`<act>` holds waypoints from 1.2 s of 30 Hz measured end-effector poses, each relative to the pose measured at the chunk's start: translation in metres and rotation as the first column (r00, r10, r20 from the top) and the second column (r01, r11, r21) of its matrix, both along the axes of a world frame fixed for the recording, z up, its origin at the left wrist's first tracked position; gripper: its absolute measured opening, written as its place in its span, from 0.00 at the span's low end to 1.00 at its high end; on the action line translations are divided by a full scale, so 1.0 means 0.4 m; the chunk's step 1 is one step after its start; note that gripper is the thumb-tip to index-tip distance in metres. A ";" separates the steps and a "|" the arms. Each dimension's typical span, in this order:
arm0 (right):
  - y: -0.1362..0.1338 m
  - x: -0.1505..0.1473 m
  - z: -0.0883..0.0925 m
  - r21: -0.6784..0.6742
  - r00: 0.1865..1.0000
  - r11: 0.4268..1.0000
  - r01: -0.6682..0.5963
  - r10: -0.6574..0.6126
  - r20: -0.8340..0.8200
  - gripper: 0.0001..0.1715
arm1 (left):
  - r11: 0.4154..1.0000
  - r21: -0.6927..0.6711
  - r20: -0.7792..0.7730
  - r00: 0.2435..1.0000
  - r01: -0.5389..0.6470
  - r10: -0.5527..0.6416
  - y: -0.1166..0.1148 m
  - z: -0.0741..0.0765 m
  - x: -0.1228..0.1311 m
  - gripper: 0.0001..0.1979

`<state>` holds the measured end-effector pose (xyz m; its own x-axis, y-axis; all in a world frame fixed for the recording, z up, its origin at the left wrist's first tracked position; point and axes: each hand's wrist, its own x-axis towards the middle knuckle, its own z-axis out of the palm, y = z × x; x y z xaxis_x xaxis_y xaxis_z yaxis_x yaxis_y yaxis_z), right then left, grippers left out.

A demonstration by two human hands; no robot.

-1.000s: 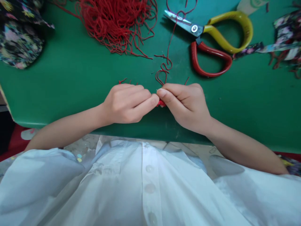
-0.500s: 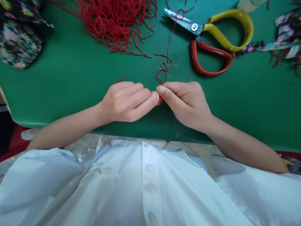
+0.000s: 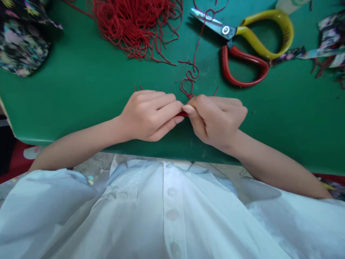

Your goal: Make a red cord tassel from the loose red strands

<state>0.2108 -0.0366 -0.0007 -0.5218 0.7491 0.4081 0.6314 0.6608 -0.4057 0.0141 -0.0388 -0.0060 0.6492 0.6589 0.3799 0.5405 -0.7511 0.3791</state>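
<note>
My left hand (image 3: 152,115) and my right hand (image 3: 218,118) meet fingertip to fingertip above the near edge of the green table. Both are closed in a pinch on a small bundle of red cord (image 3: 183,114), most of it hidden by my fingers. A looped length of thin red cord (image 3: 188,85) runs up from my right fingertips across the tabletop. Short cord ends poke out behind both hands. What knot or shape lies inside the grip cannot be made out.
A tangled heap of red cord (image 3: 134,28) lies at the far middle. Scissors (image 3: 229,31) with one yellow and one red handle rest to its right. Floral fabric (image 3: 23,50) sits at the left, and fabric strips (image 3: 332,34) at the far right.
My right hand has rolled over, its knuckles now more on top. The left fingers have shifted, with the thumb now showing below the red cord. More red shows between the hands.
</note>
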 end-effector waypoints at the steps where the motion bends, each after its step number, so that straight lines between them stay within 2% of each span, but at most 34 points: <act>1: 0.001 0.000 -0.002 0.055 1.000 0.998 -0.007 0.007 0.002 0.27 | 0.999 -0.043 0.000 1.000 0.011 -0.011 0.000 -0.001 0.000 0.15; 3: 0.003 0.000 -0.005 0.115 0.999 0.993 -0.021 0.017 0.030 0.27 | 0.994 -0.107 0.012 1.000 0.029 -0.028 0.001 -0.002 0.000 0.16; 5: 0.003 0.001 -0.006 0.116 0.996 0.992 -0.039 0.030 0.083 0.28 | 0.988 -0.148 0.030 0.999 0.036 -0.032 0.002 0.001 0.001 0.16; 9: 0.002 0.005 -0.009 0.088 0.991 0.994 -0.062 0.051 0.125 0.29 | 0.981 -0.194 0.057 0.998 0.033 -0.022 0.003 0.013 0.001 0.16; 13: -0.001 0.009 -0.012 -0.007 0.992 0.999 -0.041 0.042 0.115 0.29 | 0.978 -0.206 0.061 0.998 0.027 -0.015 0.003 0.018 0.001 0.15; 21: 0.001 0.005 -0.006 -0.176 1.000 0.984 -0.013 0.017 0.019 0.32 | 0.996 -0.082 0.082 0.996 -0.020 0.027 0.005 0.016 0.007 0.12; 26: 0.000 0.005 0.002 -0.236 1.000 0.972 0.006 -0.011 -0.021 0.33 | 0.999 -0.021 0.077 0.996 -0.041 0.042 0.001 0.010 0.007 0.11; 30: -0.003 0.005 0.005 -0.233 1.000 0.972 0.013 -0.014 -0.002 0.32 | 0.998 0.030 0.052 0.998 -0.049 0.047 -0.003 0.002 0.005 0.11; 36: -0.003 0.002 0.008 -0.145 1.000 0.989 -0.017 0.016 -0.009 0.29 | 0.992 0.119 0.074 0.997 -0.040 0.031 -0.002 0.002 0.007 0.13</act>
<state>0.2116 -0.0378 0.0026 -0.5317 0.7920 0.3001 0.6176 0.6050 -0.5026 0.0170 -0.0396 -0.0050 0.5944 0.6282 0.5021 0.5426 -0.7741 0.3261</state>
